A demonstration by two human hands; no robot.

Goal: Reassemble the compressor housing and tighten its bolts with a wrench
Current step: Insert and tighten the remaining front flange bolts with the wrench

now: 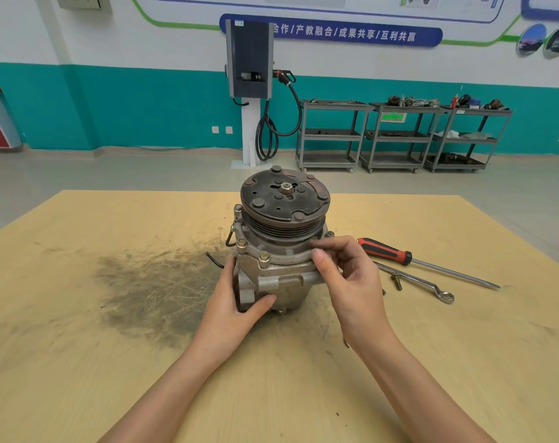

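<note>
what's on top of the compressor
A rusty pulley with a center nut tops the compressor. Flange bolts ring it; the right hand covers the right side.

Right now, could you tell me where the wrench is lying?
The wrench lies on the table, right of the compressor, between the screwdriver and a loose bolt.

We are in an automotive training workshop, going by the wall-mounted charging unit (249, 59) with its coiled cable, the metal carts (403, 135) loaded with greasy car parts, the instructional wall banner (331, 32), and our oil-stained worktable (144, 282).
</note>
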